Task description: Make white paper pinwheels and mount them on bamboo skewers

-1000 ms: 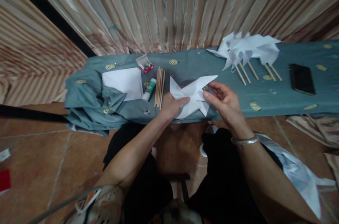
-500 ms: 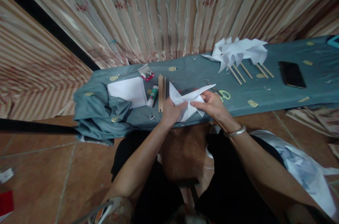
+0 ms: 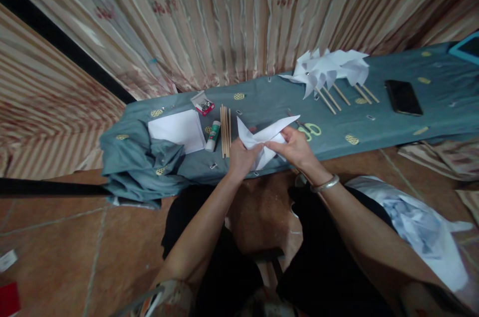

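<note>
Between my two hands is a white paper pinwheel [image 3: 264,133], its corners folded in and its pointed blades sticking out. My left hand [image 3: 242,157] grips its left side, thumb on the folded middle. On the right side my right hand [image 3: 295,147] pinches the paper, its thumb also at the centre. The fingers behind the paper are mostly hidden. Left of the hands lie several wooden sticks [image 3: 226,131], a glue stick [image 3: 213,136] and a small open box of metal pins [image 3: 203,103]. Scissors with green handles [image 3: 312,131] lie just beyond my right hand.
White sheets of paper [image 3: 177,131] lie on the left of the cloth-covered bench [image 3: 262,100]. Pinwheels on sticks [image 3: 329,70] are piled at the back right, near a black phone [image 3: 404,97]. A bag of paper scraps [image 3: 419,222] sits on the floor at right.
The view has shifted slightly, so the things on the bench appear a little further left. Both hands keep their hold on the paper pinwheel, with the right hand's fingers slightly nearer the middle.
</note>
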A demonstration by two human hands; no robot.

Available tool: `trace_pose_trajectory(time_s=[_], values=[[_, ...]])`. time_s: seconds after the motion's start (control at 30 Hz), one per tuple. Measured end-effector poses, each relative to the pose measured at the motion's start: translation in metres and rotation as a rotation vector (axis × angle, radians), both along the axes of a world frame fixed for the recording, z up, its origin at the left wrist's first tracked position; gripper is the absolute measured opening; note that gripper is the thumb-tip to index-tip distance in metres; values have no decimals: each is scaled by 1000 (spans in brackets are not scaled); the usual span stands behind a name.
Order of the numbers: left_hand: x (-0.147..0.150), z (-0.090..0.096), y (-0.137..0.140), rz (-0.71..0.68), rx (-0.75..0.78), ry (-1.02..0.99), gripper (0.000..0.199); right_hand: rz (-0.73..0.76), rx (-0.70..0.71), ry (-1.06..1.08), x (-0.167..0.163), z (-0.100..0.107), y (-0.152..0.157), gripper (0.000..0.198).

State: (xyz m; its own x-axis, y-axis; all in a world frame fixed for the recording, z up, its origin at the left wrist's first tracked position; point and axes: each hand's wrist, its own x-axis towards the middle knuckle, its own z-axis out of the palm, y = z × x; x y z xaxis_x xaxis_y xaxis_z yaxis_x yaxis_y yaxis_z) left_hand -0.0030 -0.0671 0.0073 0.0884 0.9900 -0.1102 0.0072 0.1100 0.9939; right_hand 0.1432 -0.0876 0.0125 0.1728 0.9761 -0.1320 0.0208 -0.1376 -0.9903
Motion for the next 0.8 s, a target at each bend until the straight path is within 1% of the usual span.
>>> trace_pose_trajectory(time_s=[0.23, 0.37, 0.43, 0.53, 0.63, 0.8], values=[[0, 1, 2, -21, -53, -46, 44, -13, -32, 14, -1, 2, 0, 42], [-3, 1, 5, -80, -95, -156, 46, 0, -62, 82, -1, 6, 0, 41], [-4, 0, 6, -101, -113, -193, 43, -6, -84, 92, -1, 8, 0, 39], [-4, 0, 6, -114, -140, -205, 31, -18, -106, 81, -2, 8, -2, 35], [-5, 2, 5, -107, -147, -214, 28, -15, -93, 92, -4, 9, -3, 33], [-7, 1, 5, -73, -126, -230, 34, -25, -91, 110, -8, 12, -2, 32]])
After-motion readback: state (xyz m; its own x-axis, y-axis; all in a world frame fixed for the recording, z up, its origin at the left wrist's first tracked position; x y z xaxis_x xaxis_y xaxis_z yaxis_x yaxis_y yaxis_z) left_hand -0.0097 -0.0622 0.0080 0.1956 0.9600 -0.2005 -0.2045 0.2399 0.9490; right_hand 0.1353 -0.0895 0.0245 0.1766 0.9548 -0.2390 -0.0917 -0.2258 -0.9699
